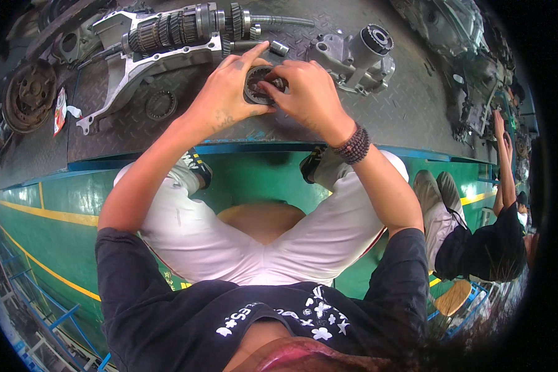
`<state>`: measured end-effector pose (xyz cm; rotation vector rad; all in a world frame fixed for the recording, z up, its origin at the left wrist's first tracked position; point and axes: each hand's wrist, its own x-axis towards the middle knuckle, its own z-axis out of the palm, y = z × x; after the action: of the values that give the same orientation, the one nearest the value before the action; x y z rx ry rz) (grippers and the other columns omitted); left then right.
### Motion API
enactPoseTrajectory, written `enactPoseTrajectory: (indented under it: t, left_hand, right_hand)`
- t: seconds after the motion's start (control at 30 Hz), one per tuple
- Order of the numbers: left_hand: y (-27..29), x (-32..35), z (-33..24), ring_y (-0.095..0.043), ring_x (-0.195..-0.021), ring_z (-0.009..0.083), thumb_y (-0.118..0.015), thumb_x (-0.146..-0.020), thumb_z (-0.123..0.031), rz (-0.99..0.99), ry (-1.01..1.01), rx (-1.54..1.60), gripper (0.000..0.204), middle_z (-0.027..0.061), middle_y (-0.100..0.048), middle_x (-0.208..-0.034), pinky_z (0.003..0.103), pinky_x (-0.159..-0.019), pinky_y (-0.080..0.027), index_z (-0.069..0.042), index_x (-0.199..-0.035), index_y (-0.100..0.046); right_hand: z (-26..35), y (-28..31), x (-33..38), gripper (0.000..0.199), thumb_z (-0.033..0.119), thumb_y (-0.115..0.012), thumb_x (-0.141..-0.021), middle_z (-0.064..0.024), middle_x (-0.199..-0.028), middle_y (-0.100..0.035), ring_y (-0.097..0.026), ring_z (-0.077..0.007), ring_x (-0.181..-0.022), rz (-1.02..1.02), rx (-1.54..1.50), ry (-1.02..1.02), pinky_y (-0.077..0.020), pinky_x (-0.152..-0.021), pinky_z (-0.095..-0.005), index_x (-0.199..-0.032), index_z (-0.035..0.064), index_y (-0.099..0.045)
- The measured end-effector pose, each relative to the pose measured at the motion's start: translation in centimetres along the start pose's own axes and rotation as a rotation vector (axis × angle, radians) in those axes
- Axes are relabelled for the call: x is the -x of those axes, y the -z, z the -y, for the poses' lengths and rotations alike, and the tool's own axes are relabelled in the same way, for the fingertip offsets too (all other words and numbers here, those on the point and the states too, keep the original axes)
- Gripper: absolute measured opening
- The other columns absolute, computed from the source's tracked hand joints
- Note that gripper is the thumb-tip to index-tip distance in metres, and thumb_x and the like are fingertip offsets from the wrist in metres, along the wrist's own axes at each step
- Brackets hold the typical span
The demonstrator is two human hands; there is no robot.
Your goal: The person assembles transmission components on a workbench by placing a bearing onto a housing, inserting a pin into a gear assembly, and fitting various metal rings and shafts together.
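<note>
Over the near part of the metal workbench (211, 127), both hands are on a dark toothed gear ring (250, 85). My left hand (228, 84) wraps round its left side, with the index finger stretched out past it. From the right, my right hand (311, 90) closes on it, thumb and fingers bent at its opening. Part of the ring is hidden by these fingers. A short metal sleeve (279, 48) lies just beyond the hands. To the left, a thin toothed ring (161, 105) rests flat on the bench.
A gearbox housing half (121, 87) carries a shaft with gears (173, 31) at the back left. A cast housing (355, 62) stands to the right. A rusty round plate (28, 96) and a red-white packet (60, 111) lie far left. Another person (483, 248) sits at right.
</note>
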<state>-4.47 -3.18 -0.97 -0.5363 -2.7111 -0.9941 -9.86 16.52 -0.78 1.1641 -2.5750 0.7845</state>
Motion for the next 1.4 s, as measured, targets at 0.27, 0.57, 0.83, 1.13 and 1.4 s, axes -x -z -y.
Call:
enactPoseTrajectory:
  t: [0.27,0.57,0.83,1.13,1.4]
  left_hand:
    - [-0.3,0.0,0.2,-0.057,-0.124,0.0319,-0.090,-0.067,-0.017,-0.004,0.043,0.034,0.109,0.0099,-0.066,-0.135,0.043,-0.113,-0.046,-0.016,-0.161,-0.035]
    - [-0.3,0.1,0.9,-0.056,-0.130,0.0339,-0.089,-0.071,-0.023,0.055,0.015,0.040,0.103,0.0125,-0.064,-0.139,0.043,-0.116,-0.042,-0.015,-0.160,-0.036]
    - [0.0,0.0,0.7,-0.055,-0.136,0.0328,-0.089,-0.074,-0.018,0.109,0.076,0.171,0.100,0.0128,-0.061,-0.143,0.043,-0.118,-0.041,-0.016,-0.160,-0.037]
    - [-0.3,-0.2,0.7,-0.054,-0.138,0.0317,-0.088,-0.076,-0.017,0.088,0.091,0.200,0.099,0.0143,-0.056,-0.149,0.043,-0.118,-0.042,-0.018,-0.160,-0.037]
    - [-0.5,0.3,1.0,-0.051,-0.140,0.0340,-0.087,-0.077,-0.017,0.105,0.096,0.089,0.097,0.0125,-0.052,-0.153,0.044,-0.120,-0.041,-0.020,-0.160,-0.037]
  right_hand:
    - [0.8,-0.8,-0.1,0.026,0.031,-0.075,-0.086,-0.0124,-0.080,-0.070,-0.067,-0.0352,-0.076,-0.078,0.057,0.019,-0.0511,-0.078,-0.0463,-0.086,0.0048,-0.075]
    - [0.4,-0.3,0.1,0.027,0.032,-0.074,-0.087,-0.0167,-0.082,-0.072,-0.069,-0.0380,-0.077,-0.005,-0.153,-0.071,-0.0543,-0.074,-0.0477,-0.092,0.0050,-0.077]
    - [-0.1,0.4,0.0,0.029,0.032,-0.074,-0.088,-0.0189,-0.083,-0.073,-0.070,-0.0392,-0.078,0.031,-0.145,-0.076,-0.0558,-0.072,-0.0476,-0.095,0.0040,-0.078]
    - [0.5,1.5,-0.1,0.033,0.032,-0.072,-0.094,-0.0206,-0.085,-0.073,-0.071,-0.0395,-0.077,-0.086,-0.241,-0.216,-0.0550,-0.070,-0.0456,-0.113,0.0056,-0.072]
    - [-3.7,0.3,0.3,0.046,0.039,-0.070,-0.096,-0.0256,-0.102,-0.074,-0.072,-0.0385,-0.096,0.186,-0.478,-0.322,-0.0546,-0.086,-0.0417,-0.115,-0.0034,-0.071]
